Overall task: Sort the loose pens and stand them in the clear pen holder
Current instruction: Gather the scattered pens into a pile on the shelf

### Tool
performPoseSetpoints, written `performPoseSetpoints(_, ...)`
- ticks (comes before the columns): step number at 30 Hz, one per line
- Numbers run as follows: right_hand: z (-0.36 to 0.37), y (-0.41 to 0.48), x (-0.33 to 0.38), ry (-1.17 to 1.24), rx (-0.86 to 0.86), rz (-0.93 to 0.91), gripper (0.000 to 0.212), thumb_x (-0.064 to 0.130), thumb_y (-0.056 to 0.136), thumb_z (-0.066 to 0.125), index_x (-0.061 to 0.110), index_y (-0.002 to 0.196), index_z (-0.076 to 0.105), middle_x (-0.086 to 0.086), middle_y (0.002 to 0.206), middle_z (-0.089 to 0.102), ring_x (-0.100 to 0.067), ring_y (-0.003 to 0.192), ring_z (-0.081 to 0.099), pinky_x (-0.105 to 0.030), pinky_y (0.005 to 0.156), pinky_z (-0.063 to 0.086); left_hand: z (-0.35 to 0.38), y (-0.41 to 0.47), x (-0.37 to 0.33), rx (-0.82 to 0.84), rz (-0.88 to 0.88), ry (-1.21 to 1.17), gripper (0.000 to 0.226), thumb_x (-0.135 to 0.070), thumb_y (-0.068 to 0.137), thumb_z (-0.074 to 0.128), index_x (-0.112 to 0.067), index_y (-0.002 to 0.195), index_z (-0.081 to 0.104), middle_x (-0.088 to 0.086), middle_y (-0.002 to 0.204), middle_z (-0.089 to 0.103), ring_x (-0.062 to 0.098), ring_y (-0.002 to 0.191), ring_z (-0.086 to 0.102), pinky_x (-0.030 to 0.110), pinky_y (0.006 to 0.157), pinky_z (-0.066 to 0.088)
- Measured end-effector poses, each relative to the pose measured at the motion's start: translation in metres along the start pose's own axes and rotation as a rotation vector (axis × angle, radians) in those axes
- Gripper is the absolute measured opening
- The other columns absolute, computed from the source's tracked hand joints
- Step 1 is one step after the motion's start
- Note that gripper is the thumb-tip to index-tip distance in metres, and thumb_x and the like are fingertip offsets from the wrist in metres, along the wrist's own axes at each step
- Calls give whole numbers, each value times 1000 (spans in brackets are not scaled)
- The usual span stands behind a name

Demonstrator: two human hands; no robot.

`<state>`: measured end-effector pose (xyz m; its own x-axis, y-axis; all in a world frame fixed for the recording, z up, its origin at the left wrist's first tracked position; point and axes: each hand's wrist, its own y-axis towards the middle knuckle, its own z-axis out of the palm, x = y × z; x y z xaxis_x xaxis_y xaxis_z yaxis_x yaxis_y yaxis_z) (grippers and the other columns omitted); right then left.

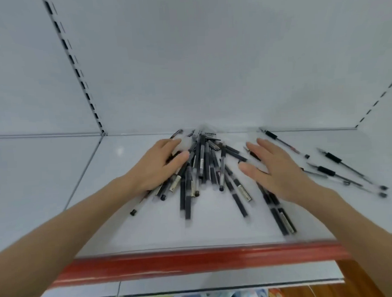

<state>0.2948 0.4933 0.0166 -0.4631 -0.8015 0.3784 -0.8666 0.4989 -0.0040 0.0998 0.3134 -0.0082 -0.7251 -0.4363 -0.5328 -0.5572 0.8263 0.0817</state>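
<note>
Fingers of your left hand [156, 165] lie nearly straight on the pen pile [202, 168] at its 9 o'clock side, your right hand [279, 169] is spread open at 3 o'clock, and separate pens [331, 158] lie farther right on the shelf [126, 218].

The left forearm [66, 228] and right forearm [360, 224] reach forward, bare, angling inward. The left hand [156, 165] lies palm down, fingers together and gently bent, thumb stretched out. The right hand [279, 171] is palm down and flat, fingers straight, thumb spread.
</note>
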Motion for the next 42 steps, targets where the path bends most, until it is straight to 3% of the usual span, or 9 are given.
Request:
performPoseSetpoints(4, 4, -19, -30, -137, 68, 193, 76, 66, 83, 31, 28, 147, 18, -7, 157, 11, -24, 145, 8, -48, 117, 8, 14, -10, -13, 79, 27, 126, 95, -79, 71, 21, -22, 146, 20, 8, 156, 12, 19, 144, 7, 31, 115, 8)
performPoseSetpoints(10, 25, -10, -16, -282, -2, 273, 69, 61, 91, 16, 18, 145, 18, -15, 151, 23, -36, 138, 19, -49, 112, 15, 32, -6, -38, 27, -3, 164, 76, -61, 89, 29, -17, 148, 13, 12, 156, 7, 23, 144, 1, 34, 116, 4)
performPoseSetpoints(14, 41, 1, -9, -342, -51, 193, 117, 55, 64, -45, 8, 132, 37, -20, 128, 46, -36, 109, 44, -46, 88, 33, 42, -3, -58, 38, -12, 98, 73, -59, 90, 30, -19, 148, 12, 15, 156, 1, 26, 144, -1, 36, 116, 4)
performPoseSetpoints(19, 30, -8, 1, -71, -154, 140, 48, 36, 98, 24, 9, 135, 39, -17, 132, 48, -34, 119, 44, -40, 99, 34, 52, -2, -79, 74, -1, 72, 77, -58, 90, 29, -14, 148, 4, 19, 155, -10, 29, 143, -10, 37, 116, 1)
performPoseSetpoints(21, 14, -16, -8, 22, -223, 102, 46, 32, 97, 39, 9, 138, 38, -16, 137, 44, -30, 128, 38, -34, 105, 26, 53, -3, -81, 77, 0, 89, 79, -60, 89, 28, -15, 148, 2, 18, 155, -11, 28, 143, -11, 38, 116, 1)
performPoseSetpoints(25, -21, -19, -75, -174, -271, 366, 61, 50, 92, 43, 17, 142, 33, -17, 151, 26, -31, 140, 22, -45, 111, 17, 51, -7, -77, 64, -18, 140, 80, -65, 87, 27, -21, 148, 3, 14, 155, -12, 28, 144, -11, 43, 117, 2)
performPoseSetpoints(28, -35, -22, -113, -150, -145, 616, 74, 71, 79, 30, 21, 133, 39, -17, 141, 39, -36, 130, 34, -52, 104, 26, 53, -7, -82, 81, -38, 107, 80, -64, 86, 29, -22, 148, 2, 13, 155, -14, 28, 144, -11, 40, 116, 1)
performPoseSetpoints(39, -14, -22, -65, -61, -71, 70, 53, 46, 96, 34, 16, 140, 34, -11, 138, 46, -29, 129, 37, -38, 105, 31, 73, 4, -119, 31, -84, 23, 72, -61, 88, 31, -30, 148, 6, 10, 156, -11, 27, 144, -9, 41, 117, 3)
performPoseSetpoints(42, -27, -16, -92, -1, -133, 167, 61, 49, 94, 35, 15, 144, 28, -11, 151, 27, -27, 140, 22, -39, 113, 20, 70, -1, -115, -18, -96, 18, 79, -69, 82, 33, -34, 147, 6, 8, 156, -11, 26, 144, -9, 42, 116, 4)
